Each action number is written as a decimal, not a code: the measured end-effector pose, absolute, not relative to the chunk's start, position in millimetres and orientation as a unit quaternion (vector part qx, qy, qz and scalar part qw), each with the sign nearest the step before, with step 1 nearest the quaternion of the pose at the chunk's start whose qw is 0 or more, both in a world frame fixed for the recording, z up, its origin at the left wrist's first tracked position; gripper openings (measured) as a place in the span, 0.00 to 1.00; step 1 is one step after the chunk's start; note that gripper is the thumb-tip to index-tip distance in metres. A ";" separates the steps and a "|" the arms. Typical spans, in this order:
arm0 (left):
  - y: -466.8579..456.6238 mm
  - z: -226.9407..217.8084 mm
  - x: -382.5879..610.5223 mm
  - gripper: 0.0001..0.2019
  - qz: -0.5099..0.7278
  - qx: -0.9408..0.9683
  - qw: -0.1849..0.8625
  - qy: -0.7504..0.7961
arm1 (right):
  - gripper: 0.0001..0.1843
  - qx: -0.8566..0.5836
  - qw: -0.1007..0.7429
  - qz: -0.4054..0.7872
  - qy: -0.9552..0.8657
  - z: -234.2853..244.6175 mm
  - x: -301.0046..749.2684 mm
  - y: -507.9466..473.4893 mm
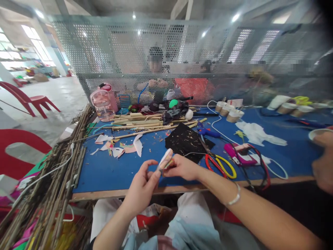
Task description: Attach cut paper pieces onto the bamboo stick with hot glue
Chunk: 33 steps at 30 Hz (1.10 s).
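My left hand (144, 180) is closed, thumb and fingers pinching the lower end of a small white piece with coloured patches (165, 159). It looks like folded or rolled cloth or paper, but I cannot make out which. My right hand (182, 168) grips the same piece from the other side, fingers curled round its edge. Both hands meet just above the table's front edge. Similar white and pinkish scraps (137, 145) lie on the blue tabletop (104, 175) beyond my left hand. Scissors with red and yellow handles (225, 166) rest beside my right forearm.
Behind my hands lie a black cloth (182, 140), a blue glue gun (208, 132) and thin sticks (135, 121). A pink bottle (102, 104) stands at the back left before a perforated metal screen (125, 45). Bundled branches (56, 173) line the left side. Another person's hand (324, 163) is at right.
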State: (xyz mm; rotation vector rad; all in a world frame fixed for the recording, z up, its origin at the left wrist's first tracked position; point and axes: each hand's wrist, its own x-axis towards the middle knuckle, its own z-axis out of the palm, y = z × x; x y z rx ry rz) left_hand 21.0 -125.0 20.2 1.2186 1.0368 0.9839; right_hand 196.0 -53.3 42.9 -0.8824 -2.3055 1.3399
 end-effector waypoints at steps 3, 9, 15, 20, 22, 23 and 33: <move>-117.6 12.4 23.5 0.25 0.425 0.524 0.584 0.451 | 0.15 -0.340 0.152 0.245 -0.895 57.4 195.7 -80.6; -118.4 14.5 30.0 0.23 0.373 0.566 0.591 0.438 | 0.08 -0.241 0.006 0.007 -0.970 108.4 188.5 -76.8; -131.5 32.4 24.6 0.21 0.316 0.598 0.608 0.416 | 0.07 -0.227 -0.106 0.327 -0.911 112.5 179.3 -23.0; -132.2 28.9 17.0 0.19 0.364 0.570 0.595 0.433 | 0.16 -0.245 0.007 0.613 -0.751 60.7 189.3 -9.4; -127.4 18.3 17.1 0.20 0.394 0.540 0.594 0.448 | 0.16 -0.251 0.096 0.589 -0.762 41.0 192.8 -18.7; -124.5 12.3 17.8 0.21 0.408 0.528 0.590 0.455 | 0.15 -0.262 0.130 0.559 -0.776 33.8 193.9 -26.3; -110.0 -2.4 25.7 0.22 0.390 0.568 0.510 0.516 | 0.11 -0.242 0.090 0.027 -0.966 81.0 190.6 -67.8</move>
